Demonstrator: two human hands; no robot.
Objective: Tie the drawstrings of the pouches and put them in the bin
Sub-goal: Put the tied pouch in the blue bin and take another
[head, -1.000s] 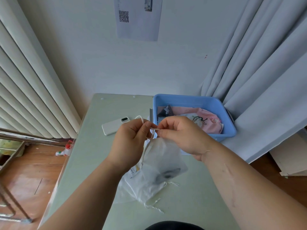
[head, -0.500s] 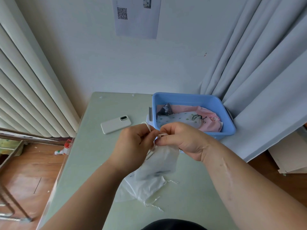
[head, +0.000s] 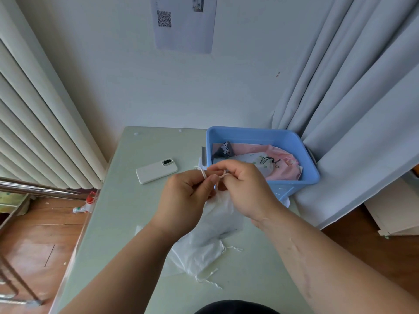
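I am mid-knot, my left hand (head: pixel 186 196) and right hand (head: pixel 247 189) each pinching the drawstring (head: pixel 203 172) of the white pouch (head: pixel 215 223) hanging above the table (head: pixel 127 200); next I judge: cinch tight, then drop it into the blue bin (head: pixel 292 139).

Above mid-tabletop, crumpled white translucent pouch (head: pixel 221 214) hanging by looped cream drawstring (head: pixel 204 174), second white pouch (head: pixel 199 259) flat at its 6 o'clock, blue bin (head: pixel 249 137) at 1 o'clock holding pink pouch (head: pixel 283 171), leaf-printed pouch (head: pixel 258 162) and dark pouch (head: pixel 223 149).
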